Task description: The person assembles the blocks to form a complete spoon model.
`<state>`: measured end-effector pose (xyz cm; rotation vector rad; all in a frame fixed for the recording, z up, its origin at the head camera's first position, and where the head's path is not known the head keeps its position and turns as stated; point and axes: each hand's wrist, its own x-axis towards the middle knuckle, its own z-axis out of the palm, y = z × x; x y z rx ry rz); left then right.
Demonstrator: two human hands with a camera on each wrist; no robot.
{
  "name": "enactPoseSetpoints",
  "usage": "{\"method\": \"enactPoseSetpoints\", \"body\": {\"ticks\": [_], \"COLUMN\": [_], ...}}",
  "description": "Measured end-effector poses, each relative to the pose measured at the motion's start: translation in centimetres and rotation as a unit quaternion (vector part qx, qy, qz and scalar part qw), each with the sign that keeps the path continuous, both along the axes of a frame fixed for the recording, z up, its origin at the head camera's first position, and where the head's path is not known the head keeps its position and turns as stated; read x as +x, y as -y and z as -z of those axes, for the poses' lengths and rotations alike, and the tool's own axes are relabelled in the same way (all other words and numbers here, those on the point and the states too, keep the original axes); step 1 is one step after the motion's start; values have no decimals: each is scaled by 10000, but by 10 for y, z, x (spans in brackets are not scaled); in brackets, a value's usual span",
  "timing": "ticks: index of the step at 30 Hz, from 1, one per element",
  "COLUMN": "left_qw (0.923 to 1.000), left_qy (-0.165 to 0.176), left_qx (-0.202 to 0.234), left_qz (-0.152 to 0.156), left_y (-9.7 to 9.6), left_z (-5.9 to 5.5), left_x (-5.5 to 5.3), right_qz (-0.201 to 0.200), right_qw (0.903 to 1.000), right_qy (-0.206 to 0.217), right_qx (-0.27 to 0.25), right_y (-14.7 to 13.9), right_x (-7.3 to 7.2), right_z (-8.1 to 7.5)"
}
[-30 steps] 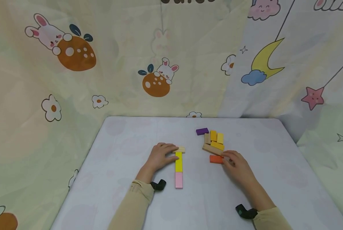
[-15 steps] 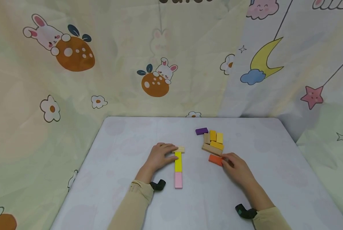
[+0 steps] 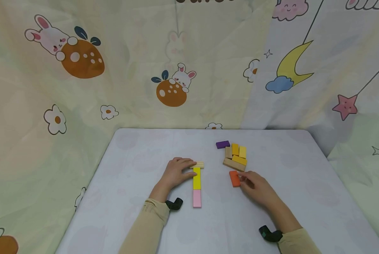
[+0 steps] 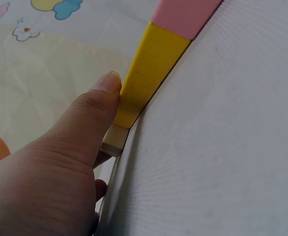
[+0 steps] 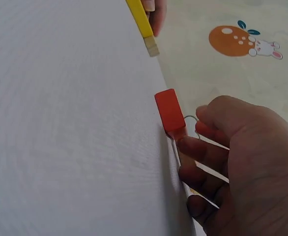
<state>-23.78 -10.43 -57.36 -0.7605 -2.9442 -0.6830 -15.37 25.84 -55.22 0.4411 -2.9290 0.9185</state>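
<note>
In the head view my left hand [image 3: 175,174] rests at a line of blocks, index finger on the pale wooden block [image 3: 200,165]. Its thumb [image 4: 107,87] lies along the side of the yellow block [image 4: 151,69] in the left wrist view. A pink block [image 3: 197,198] continues the line toward me. On the other side, my right hand [image 3: 256,185] touches the upper right edge of an orange block [image 3: 234,179] with its fingertips. In the right wrist view, the right thumb [image 5: 217,114] is apart from this block, and the other fingers are loosely bent beside it.
Beyond the orange block lies a cluster with a long wooden block [image 3: 233,164], a short wooden block [image 3: 228,152], several yellow blocks [image 3: 239,159] and a purple block [image 3: 222,144]. The white table [image 3: 145,144] meets a printed cloth [image 3: 129,81] at its back edge.
The orange block has turned from lying crosswise to pointing nearly toward me, shifting slightly left. My right hand has moved left and a little nearer. My left hand keeps its place.
</note>
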Motion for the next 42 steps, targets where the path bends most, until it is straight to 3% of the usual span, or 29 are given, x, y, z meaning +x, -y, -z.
{"method": "enactPoseSetpoints", "body": {"ticks": [9,22,34,42], "left_qw": [9999,10000,10000,10000], "left_qy": [120,44,42,65], "left_qx": [-82,-74,-71,-60], "left_qz": [-36,-24,-7,8], "left_y": [-1,0,1,0], "left_z": [-2,0,-3,-5], "left_x": [0,-1,1,2], "right_qz": [-286,-554,-402,-340], "right_qw": [9992,9982,9990,9984], "right_qy": [254,12,159,451], "right_qx": [-66,233,108,3], "right_y": [0,3,4,24], "right_x": [-4,-6,-9,0], "right_z": [-4,-1,2,-14]}}
